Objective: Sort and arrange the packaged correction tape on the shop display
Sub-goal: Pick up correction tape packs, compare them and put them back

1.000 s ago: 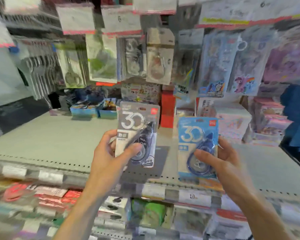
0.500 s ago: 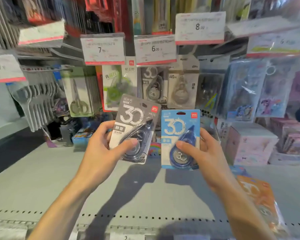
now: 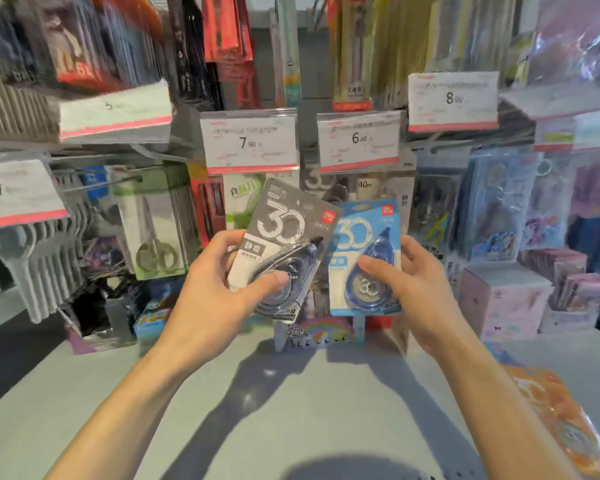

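Grey correction tape pack (image 3: 284,251) tilts in the left hand (image 3: 219,289) grip, blue pack (image 3: 364,258) upright in the right hand (image 3: 413,282) grip.

- Grey pack (image 3: 284,244): carded correction tape with a large "30" and a dark, clear-cased dispenser under the blister; tilted, top leaning right; held up before the hanging display, its right edge overlapping the blue pack.
- Blue pack (image 3: 364,258): light blue card with a "30" and a blue teardrop dispenser; nearly upright; just right of the grey pack, below the 6.00 tag (image 3: 360,140).
- Orange pack (image 3: 555,420): lies flat on the shelf at lower right; blurred.
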`<action>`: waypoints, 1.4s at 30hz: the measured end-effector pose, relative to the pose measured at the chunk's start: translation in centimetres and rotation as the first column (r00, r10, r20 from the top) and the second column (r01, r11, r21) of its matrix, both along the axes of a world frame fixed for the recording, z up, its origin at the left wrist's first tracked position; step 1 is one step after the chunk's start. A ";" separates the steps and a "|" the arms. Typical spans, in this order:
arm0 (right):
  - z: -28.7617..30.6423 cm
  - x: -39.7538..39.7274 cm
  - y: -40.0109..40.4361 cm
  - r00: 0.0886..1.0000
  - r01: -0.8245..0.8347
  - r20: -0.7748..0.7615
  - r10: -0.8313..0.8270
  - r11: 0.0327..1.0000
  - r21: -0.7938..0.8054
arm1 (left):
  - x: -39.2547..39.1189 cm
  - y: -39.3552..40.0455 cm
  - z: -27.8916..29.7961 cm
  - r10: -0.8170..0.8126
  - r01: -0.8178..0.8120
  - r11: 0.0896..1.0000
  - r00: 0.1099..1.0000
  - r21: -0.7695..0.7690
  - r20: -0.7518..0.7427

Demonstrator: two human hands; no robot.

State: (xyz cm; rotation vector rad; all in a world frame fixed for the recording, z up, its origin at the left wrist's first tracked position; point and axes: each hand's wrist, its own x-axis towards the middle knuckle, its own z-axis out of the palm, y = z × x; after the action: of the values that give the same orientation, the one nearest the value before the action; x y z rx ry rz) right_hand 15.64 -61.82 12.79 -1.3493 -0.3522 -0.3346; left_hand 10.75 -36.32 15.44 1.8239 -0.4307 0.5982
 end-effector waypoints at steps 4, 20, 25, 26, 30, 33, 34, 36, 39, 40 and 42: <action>1.8 -1.2 1.2 0.998 0.058 0.016 -0.058 0.998 0.031 | -1.2 1.1 0.4 -0.034 0.033 0.999 0.999 0.021 0.021; 5.6 -5.5 -0.6 0.977 0.087 0.192 -0.095 0.995 0.053 | -2.4 1.0 4.6 0.043 -0.054 0.995 0.992 0.087 0.122; 6.0 -5.4 -2.0 0.969 0.096 0.231 -0.085 0.995 -0.039 | -1.7 -0.1 6.3 0.023 -0.034 0.997 0.987 0.071 0.156; 5.9 -5.3 -2.4 0.968 0.098 0.238 -0.084 0.994 -0.047 | -1.7 -0.2 6.6 0.020 -0.032 0.997 0.986 0.069 0.164; 4.4 -4.2 -3.4 0.961 0.158 0.240 -0.136 0.985 -0.074 | -1.5 -0.3 7.1 0.019 -0.034 0.997 0.981 0.071 0.194; 3.7 -2.5 -2.8 0.963 0.175 0.228 -0.142 0.975 -0.134 | -1.4 -0.1 7.1 0.033 -0.048 0.996 0.979 0.072 0.202; 3.8 -2.0 -2.4 0.963 0.179 0.232 -0.140 0.971 -0.156 | -1.4 0.0 7.1 0.037 -0.053 0.996 0.978 0.075 0.203; 4.5 -0.9 -1.6 0.959 0.180 0.252 -0.132 0.967 -0.179 | -1.4 0.2 7.1 0.043 -0.059 0.996 0.977 0.072 0.208; 5.7 0.8 -0.5 0.959 0.150 0.262 -0.110 0.979 -0.140 | -1.4 0.2 7.1 0.055 -0.071 0.995 0.974 0.068 0.218; 6.1 1.2 -0.1 0.956 0.160 0.266 -0.120 0.978 -0.135 | -1.3 0.2 7.1 0.056 -0.072 0.995 0.974 0.066 0.218; 6.7 1.7 0.5 0.950 0.186 0.280 -0.136 0.969 -0.162 | -1.2 0.2 7.0 0.057 -0.072 0.995 0.974 0.062 0.219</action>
State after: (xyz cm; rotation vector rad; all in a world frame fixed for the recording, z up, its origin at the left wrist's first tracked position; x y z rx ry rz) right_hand 17.38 -61.33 19.46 -1.5244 -0.5087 -0.6374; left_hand 9.52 -36.14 22.45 1.8515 -0.5461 0.8420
